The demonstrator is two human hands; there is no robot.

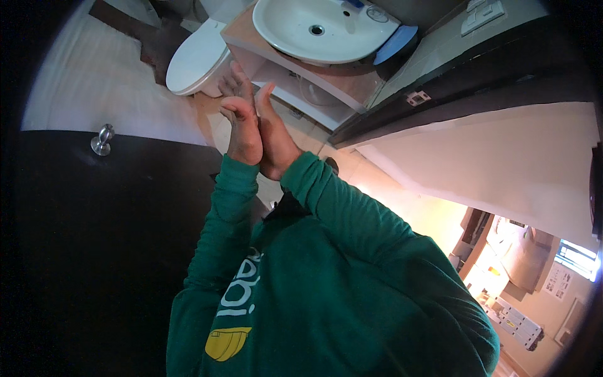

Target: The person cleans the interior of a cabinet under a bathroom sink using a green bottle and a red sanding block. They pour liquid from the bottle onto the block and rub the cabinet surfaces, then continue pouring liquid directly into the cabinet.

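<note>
My left hand (242, 129) and my right hand (275, 138) are held up together in front of me, palm against palm. The fingers of both are stretched out, and I see nothing between the palms, though where they meet is hidden. The left thumb curves over near the right hand's thumb. Green sleeves reach to both wrists. Beyond the fingertips is a white washbasin (295, 38) with a drain, set on a counter (242, 31) with an open shelf (323, 112) under it. Neither hand touches the basin.
To the left stands a dark door (113, 220) with a round metal knob (102, 139). A toilet with its white lid (193, 58) down is beside the counter. On the right are a dark door frame (465, 78) and a pale wall (502, 157), with a lit room beyond.
</note>
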